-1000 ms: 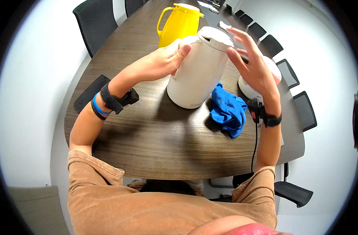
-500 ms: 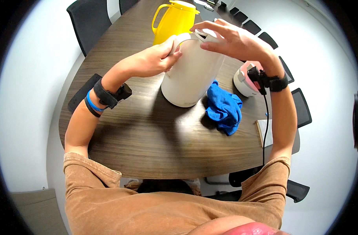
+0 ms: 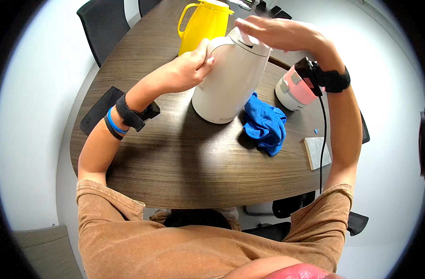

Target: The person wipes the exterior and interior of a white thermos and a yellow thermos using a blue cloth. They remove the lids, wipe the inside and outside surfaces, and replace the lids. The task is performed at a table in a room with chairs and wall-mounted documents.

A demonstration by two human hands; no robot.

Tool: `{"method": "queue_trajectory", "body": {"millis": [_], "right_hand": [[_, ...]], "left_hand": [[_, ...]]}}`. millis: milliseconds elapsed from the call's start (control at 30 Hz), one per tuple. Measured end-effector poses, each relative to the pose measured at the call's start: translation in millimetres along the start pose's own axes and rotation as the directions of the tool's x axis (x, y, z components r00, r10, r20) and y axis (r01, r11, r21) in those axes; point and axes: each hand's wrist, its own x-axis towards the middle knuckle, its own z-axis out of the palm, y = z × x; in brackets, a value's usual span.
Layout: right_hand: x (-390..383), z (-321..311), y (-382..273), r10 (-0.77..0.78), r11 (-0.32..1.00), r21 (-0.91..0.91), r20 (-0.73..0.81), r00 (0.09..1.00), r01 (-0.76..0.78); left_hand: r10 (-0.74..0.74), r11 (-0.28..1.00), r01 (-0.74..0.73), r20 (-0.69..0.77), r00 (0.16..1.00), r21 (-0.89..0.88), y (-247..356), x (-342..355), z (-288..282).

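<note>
A white vacuum jug (image 3: 225, 86) stands on the wooden table in front of me, its spout side toward the right. My left hand (image 3: 193, 67) is closed round the jug's handle, at its upper left. Over the lid (image 3: 244, 39) lies my right hand (image 3: 282, 33), palm down with its fingers stretched out; slight blur leaves unclear how firmly it touches. Right beside the jug's base is a crumpled blue cloth (image 3: 265, 124). Just behind the white jug is a yellow jug (image 3: 205, 29) with a handle on its left.
A pink and white lidded container (image 3: 291, 95) stands right of the cloth, partly behind my right wrist's black device. A small pad (image 3: 316, 152) lies near the right edge of the table (image 3: 175, 176). A flat black object (image 3: 98, 114) rests by my left forearm. Black chairs (image 3: 103, 28) line the table.
My right hand has shifted from fingers curled over the lid to lying flatter across it, and its forearm has swung slightly right. The left hand still holds the handle.
</note>
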Motion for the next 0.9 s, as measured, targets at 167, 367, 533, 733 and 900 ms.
{"method": "queue_trajectory", "body": {"millis": [167,367,533,733,900], "right_hand": [[23,-15,-13,0.014,1.0,0.009,0.135,0.991,-0.016],[25,-19,25,-0.538,0.841,0.096,0.039,0.842,0.533],[24,-22,-13,0.122,0.99,-0.087,0.178,0.976,-0.107],[47,-38,35,-0.741,0.671,0.331,0.258,0.62,0.663],[20,-21,1,-0.18,0.981,0.106,0.176,0.968,0.163]], "left_hand": [[-0.029,1.0,0.03,0.035,0.999,-0.01,-4,-2,-9],[-0.05,0.998,0.051,0.058,0.997,-0.022,-1,2,-6],[-0.062,0.998,0.063,0.044,0.997,-0.024,-5,-2,-11],[-0.089,0.996,0.089,0.075,0.993,0.012,-1,1,-8],[-0.056,0.998,0.057,0.049,0.997,-0.017,-3,1,-7]]}}
